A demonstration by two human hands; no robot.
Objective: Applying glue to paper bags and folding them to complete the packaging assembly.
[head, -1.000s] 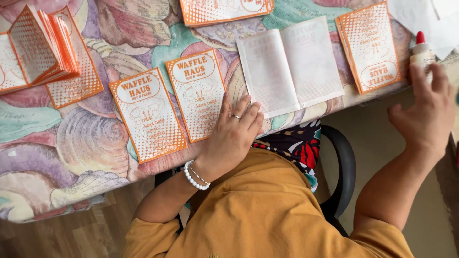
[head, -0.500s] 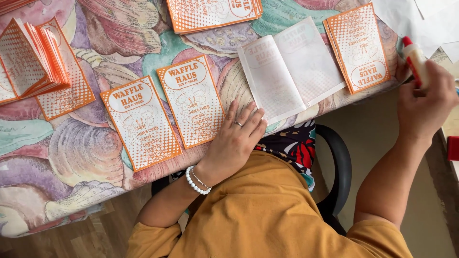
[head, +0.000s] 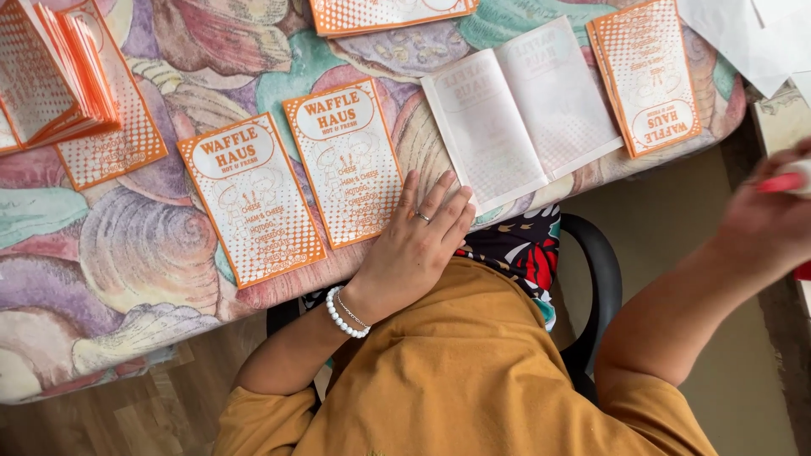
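Several orange-and-white cards lie on the counter [head: 101, 245], which wears a shell-patterned cloth: a fanned stack [head: 51, 80] at far left, then two single cards side by side, the left card [head: 251, 201] and the middle card [head: 342, 160], each with its long axis running away from the person and tilted a little leftward at the top. The left hand [head: 418, 245] rests flat, fingers spread, on the counter edge, touching the middle card's lower right corner. Just right of it lies an open booklet [head: 524, 110], pages up. Farther right sits another card [head: 649, 76], upside down. At far right, off the counter, the blurred right hand [head: 764, 224] is closed around a red-tipped stick [head: 781, 180] pointing left.
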